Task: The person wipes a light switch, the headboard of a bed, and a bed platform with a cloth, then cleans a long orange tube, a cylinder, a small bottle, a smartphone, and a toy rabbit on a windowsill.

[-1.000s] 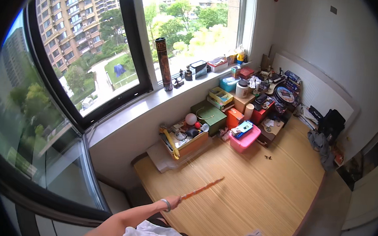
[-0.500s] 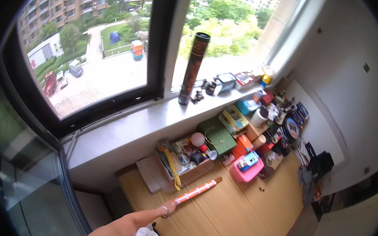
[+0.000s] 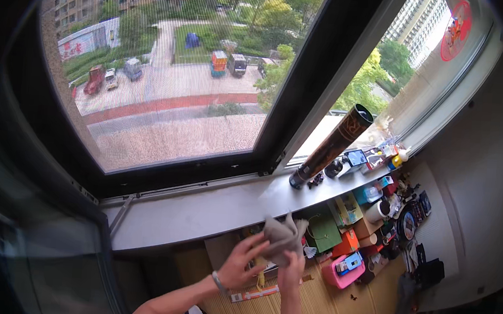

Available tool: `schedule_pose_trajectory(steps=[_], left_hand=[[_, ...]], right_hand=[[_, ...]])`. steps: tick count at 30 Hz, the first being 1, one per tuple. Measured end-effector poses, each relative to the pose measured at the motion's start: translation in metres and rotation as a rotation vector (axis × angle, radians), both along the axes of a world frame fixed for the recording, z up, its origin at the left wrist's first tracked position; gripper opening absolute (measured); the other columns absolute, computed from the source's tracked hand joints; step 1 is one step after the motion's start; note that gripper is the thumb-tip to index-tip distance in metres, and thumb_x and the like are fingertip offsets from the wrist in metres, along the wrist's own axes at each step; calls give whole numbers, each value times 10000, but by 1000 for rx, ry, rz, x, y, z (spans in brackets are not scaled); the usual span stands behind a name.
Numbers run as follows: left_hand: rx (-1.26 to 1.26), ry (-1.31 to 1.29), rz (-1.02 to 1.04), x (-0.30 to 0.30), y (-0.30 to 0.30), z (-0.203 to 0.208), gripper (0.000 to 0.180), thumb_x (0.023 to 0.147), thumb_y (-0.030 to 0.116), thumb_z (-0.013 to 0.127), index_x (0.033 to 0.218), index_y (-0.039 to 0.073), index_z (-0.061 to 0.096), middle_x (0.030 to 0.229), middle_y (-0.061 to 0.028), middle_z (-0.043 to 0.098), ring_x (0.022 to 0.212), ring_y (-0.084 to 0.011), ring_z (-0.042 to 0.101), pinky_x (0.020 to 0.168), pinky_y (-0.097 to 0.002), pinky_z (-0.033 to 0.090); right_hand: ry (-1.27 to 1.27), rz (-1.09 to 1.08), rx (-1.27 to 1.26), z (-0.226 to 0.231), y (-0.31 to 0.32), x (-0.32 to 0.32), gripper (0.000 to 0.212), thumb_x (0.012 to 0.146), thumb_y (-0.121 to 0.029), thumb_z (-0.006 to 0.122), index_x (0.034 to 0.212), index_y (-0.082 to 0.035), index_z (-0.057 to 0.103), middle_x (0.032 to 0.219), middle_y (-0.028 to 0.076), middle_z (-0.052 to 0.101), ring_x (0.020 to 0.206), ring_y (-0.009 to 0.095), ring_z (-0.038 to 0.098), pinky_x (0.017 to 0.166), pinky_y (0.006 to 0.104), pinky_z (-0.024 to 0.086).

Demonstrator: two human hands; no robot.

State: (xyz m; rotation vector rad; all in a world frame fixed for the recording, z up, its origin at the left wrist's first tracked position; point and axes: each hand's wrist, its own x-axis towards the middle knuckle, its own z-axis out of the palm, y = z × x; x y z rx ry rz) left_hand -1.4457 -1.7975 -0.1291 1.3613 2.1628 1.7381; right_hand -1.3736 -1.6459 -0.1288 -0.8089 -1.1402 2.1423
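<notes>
Sill (image 3: 182,216) is unobstructed left of the cloth (image 3: 283,237), centre-left of frame; rightward pass is blocked by tall tube (image 3: 330,148). Lower right is obstructed by green box (image 3: 323,232), pink tub (image 3: 333,276).

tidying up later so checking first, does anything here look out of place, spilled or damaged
One thing: a small dark object lies alone on the tan mat, apart from the pink box; too small to identify. I see no clear spill or damage.

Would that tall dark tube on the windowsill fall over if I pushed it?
Probably: the tube stands on end, tall above a narrow base. Lying down, it would likely roll, since it looks round. It may stay stiff when lifted, as its sides look straight.
</notes>
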Motion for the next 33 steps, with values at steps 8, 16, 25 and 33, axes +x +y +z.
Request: schedule_pose_trajectory(steps=[8, 16, 25, 33], left_hand=[[-663, 385, 211, -112, 89, -91, 601, 943, 477, 439, 1472, 214, 327, 1547, -147, 213, 1418, -416, 154, 1139, -531, 126], [-647, 502, 184, -161, 148, -102, 538, 925, 456, 432, 1432, 281, 387, 1521, -98, 261, 1405, -411, 164, 1135, -560, 121], [-908, 760, 132, -173, 95, -130, 539, 982, 380, 362, 1492, 228, 275, 1512, -133, 306, 1374, -371, 291, 1113, -512, 227], [-921, 402, 443, -87, -90, -100, 452, 1010, 379, 326, 1421, 206, 402, 1521, -26, 310, 1397, -312, 266, 1113, -504, 213]], right_hand=[[-364, 235, 274, -72, 8, -42, 289, 940, -148, 533, 1202, -29, 556, 1033, 52, 622, 905, 135, 606, 735, 248, 490], [-564, 446, 442, -144, 6, 9, 248, 923, -118, 509, 1130, -16, 601, 915, 68, 658, 810, 128, 625, 717, 270, 503], [-875, 622, 1442, -126, -22, 54, 178, 737, -164, 607, 876, -54, 623, 891, 177, 619, 835, 329, 635, 683, 464, 505], [-832, 937, 1719, -141, -59, 107, 262, 750, -251, 643, 936, -71, 603, 986, 98, 582, 950, 248, 579, 828, 393, 449]])
